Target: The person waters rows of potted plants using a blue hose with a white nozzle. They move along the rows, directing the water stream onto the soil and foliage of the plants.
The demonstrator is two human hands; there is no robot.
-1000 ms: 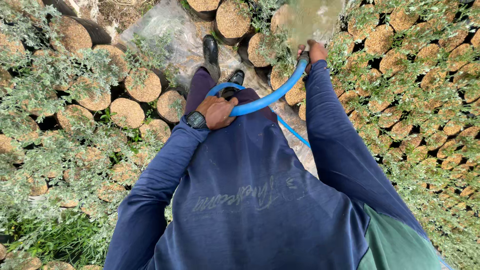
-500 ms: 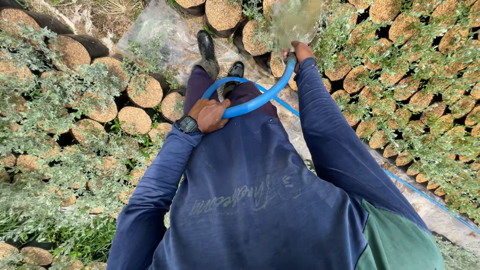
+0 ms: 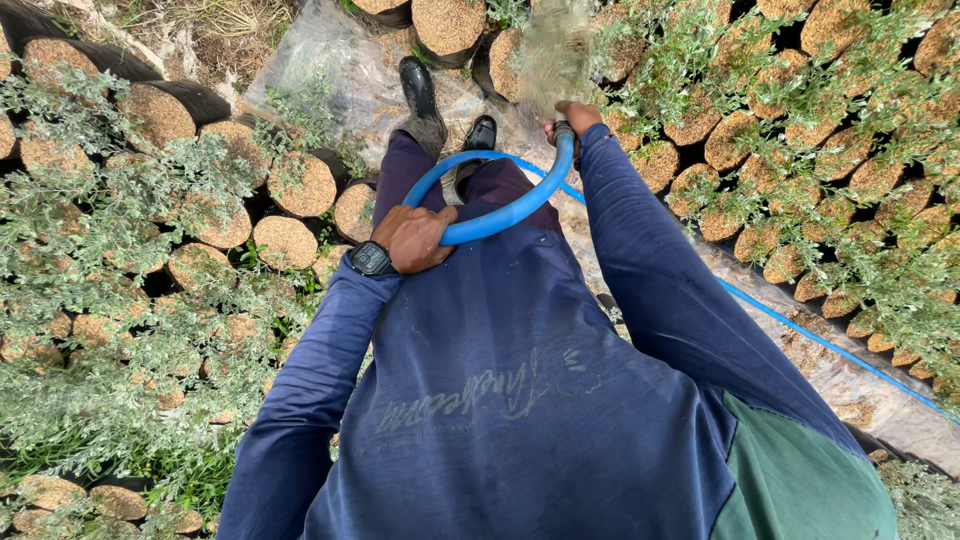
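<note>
A thick blue hose [image 3: 500, 212] loops in front of my body. My left hand [image 3: 412, 238], with a black wristwatch [image 3: 372, 259] on its wrist, grips the hose near my waist. My right hand [image 3: 572, 118] is stretched forward and closed around the hose's nozzle end. A spray of water [image 3: 548, 50] fans out from that end over the potted seedlings [image 3: 760, 120] ahead. Both arms are in dark blue sleeves. My black boots [image 3: 420, 90] stand on a strip of plastic sheet [image 3: 330, 70].
Rows of black nursery bags filled with brown substrate and grey-green seedlings [image 3: 120, 250] lie on both sides of the narrow path. A thinner blue hose line [image 3: 820, 340] trails back along the path on the right.
My right hand with the nozzle has shifted slightly left and the spray now points further ahead. The view has tilted a little. My left hand keeps its grip on the hose.
</note>
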